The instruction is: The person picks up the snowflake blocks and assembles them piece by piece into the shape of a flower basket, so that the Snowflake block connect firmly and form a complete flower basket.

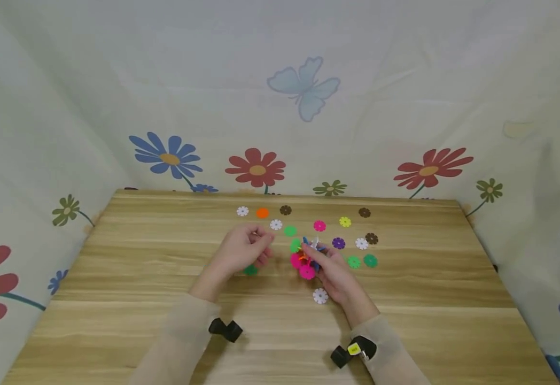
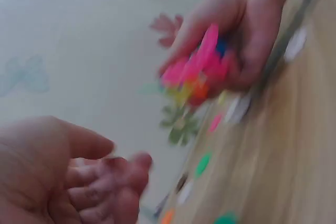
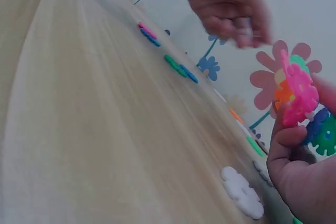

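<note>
My right hand (image 1: pixel 336 275) grips a cluster of interlocking plastic snowflake discs (image 1: pixel 307 272) between thumb and fingers, held up over the table. Pink, orange, green, blue and white discs show in it; in the right wrist view pink discs (image 3: pixel 302 95) face the camera, with blue and green ones (image 3: pixel 326 135) behind the fingers. To its left, a short gap away, hovers my left hand (image 1: pixel 239 248), its fingers loosely bent. In the left wrist view, nothing shows between the thumb and fingers (image 2: pixel 137 174) of that hand. Partly behind it lies a dark green disc (image 1: pixel 250 270).
Loose discs lie scattered on the wooden table (image 1: pixel 131 299) beyond and beside the hands, among them an orange one (image 1: pixel 263 213), a yellow one (image 1: pixel 344 221) and a purple one (image 1: pixel 339 243). A white disc (image 1: pixel 320 295) lies nearest the front. A flower-printed curtain (image 1: pixel 357 117) encloses the table.
</note>
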Demonstrator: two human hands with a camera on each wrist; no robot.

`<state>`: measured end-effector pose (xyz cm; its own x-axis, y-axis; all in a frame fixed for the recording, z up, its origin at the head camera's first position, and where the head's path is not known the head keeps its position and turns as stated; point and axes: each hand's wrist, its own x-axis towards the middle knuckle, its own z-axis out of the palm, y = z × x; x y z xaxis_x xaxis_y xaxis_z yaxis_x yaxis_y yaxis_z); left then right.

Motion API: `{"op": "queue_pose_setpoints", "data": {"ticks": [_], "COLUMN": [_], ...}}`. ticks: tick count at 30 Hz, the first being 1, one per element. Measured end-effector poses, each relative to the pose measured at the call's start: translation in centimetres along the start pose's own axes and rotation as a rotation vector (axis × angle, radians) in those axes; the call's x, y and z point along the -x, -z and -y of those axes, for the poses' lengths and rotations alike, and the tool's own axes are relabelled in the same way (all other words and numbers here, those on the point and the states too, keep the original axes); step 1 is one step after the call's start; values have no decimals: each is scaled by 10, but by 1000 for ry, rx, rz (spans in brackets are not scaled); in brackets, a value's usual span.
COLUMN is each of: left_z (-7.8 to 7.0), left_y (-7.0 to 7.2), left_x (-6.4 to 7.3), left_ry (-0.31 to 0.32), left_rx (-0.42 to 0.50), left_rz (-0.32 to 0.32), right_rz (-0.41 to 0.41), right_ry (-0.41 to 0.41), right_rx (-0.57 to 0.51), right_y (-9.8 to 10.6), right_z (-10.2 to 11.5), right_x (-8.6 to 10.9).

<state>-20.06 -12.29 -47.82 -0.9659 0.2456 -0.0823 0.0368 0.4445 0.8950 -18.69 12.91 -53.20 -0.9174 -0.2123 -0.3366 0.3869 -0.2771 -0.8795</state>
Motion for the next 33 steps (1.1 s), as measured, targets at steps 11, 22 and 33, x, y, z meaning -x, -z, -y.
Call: {"op": "queue_pose_setpoints", "data": {"ticks": [11, 22, 33], "left_z": [61, 68, 0], "left_y": [49, 42, -4], "left_x": [-11, -18, -5], "left_ry": [-151, -118, -63], "left_rx": [-341, -388, 275], "left_rz": [155, 101, -7], "right_rz": [56, 120, 177], "right_ry": [-47, -57, -44], "right_rx": [-5, -80, -56], "right_y": [8, 9, 1], "right_z": [6, 5, 1], "right_x": [1, 3, 3]}}
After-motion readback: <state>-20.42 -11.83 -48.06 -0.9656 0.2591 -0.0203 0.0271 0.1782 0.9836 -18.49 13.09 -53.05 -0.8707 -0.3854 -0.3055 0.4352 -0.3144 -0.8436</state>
